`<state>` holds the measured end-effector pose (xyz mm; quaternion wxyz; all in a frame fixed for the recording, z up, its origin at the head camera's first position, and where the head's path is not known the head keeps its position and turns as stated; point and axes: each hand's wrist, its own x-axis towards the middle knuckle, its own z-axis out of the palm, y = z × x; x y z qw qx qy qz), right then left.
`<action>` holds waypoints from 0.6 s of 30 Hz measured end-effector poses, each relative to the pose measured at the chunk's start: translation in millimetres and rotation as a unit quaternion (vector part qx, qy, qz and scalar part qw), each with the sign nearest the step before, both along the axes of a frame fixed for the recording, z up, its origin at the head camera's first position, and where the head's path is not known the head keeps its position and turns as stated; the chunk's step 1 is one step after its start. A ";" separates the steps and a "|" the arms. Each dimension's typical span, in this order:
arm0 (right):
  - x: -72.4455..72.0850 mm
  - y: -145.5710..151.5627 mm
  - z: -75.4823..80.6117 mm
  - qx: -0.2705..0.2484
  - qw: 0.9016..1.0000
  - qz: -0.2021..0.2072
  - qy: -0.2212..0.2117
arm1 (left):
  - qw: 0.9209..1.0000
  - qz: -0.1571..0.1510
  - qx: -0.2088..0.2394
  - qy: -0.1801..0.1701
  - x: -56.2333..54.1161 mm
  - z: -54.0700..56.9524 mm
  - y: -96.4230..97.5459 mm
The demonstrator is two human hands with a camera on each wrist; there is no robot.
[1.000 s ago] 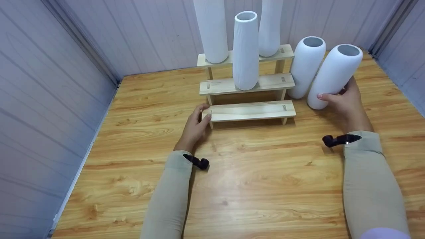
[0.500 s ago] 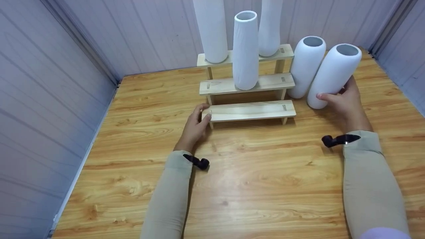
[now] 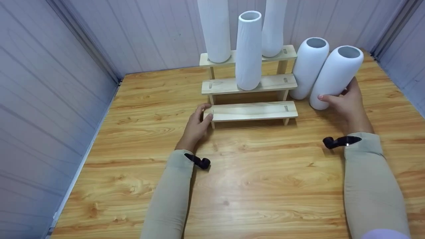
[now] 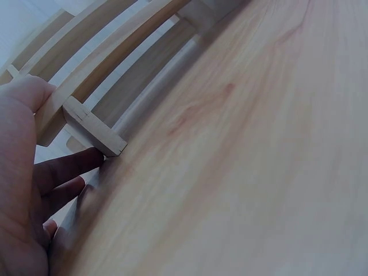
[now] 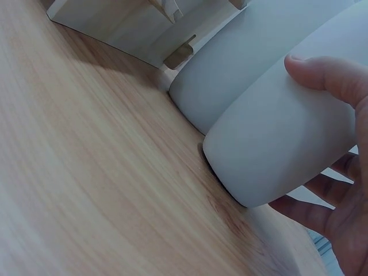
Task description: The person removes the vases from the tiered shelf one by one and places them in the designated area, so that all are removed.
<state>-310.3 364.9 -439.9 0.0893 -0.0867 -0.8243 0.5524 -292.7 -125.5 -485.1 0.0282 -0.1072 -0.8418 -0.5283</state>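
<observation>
My left hand [image 3: 196, 127] grips the left end of the lowest step of a three-tier wooden display stand [image 3: 252, 112]. In the left wrist view the thumb lies on the board and the fingers [image 4: 69, 169] reach past the short leg. My right hand [image 3: 348, 103] holds a white vase [image 3: 337, 78] low on its body, thumb in front and fingers round the outer side. The vase stands on the table close beside a second white vase [image 3: 309, 68], which is right of the stand. The right wrist view shows the held vase's base [image 5: 247, 172] at the tabletop.
One tall white vase [image 3: 249, 53] stands on the middle step. Two more, a left vase [image 3: 215, 33] and a waisted vase [image 3: 273, 33], stand on the top step, their rims cut off by the view. Pale wall panels [image 3: 159, 36] enclose the wood-grain table [image 3: 259, 186].
The head view has shifted slightly, so everything appears a little further right. Both hands keep their hold, and the vases and stand have not visibly moved.
</observation>
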 end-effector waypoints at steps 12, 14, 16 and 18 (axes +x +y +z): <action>-0.7 0.1 1.1 -0.005 1.000 -0.009 -0.008 | 1.000 0.007 -0.008 0.000 0.0 -0.2 0.3; -0.5 0.0 1.6 -0.007 1.000 -0.014 -0.014 | 1.000 0.009 -0.009 -0.001 0.1 0.2 0.2; -0.9 -0.3 1.7 -0.011 1.000 -0.020 -0.021 | 1.000 0.008 -0.008 -0.002 0.2 0.6 0.3; -1.2 -1.0 2.0 -0.009 0.999 -0.026 -0.024 | 1.000 0.010 -0.007 -0.001 0.4 0.9 0.1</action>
